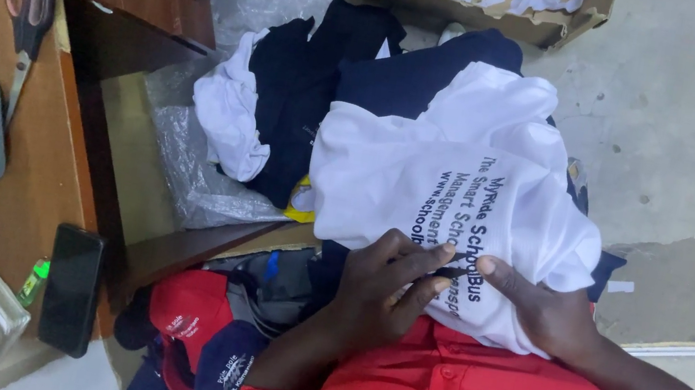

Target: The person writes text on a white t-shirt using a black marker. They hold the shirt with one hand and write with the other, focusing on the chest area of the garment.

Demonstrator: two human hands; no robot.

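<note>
Pinching something thin and dark, the left hand (383,290) and right hand (536,306) are braced on the printed white cotton shirt (460,195), kept flat near the lap.

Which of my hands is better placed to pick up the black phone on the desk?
Probably left: left hand rests nearer the phone, on the white shirt; right hand is beyond it.
</note>
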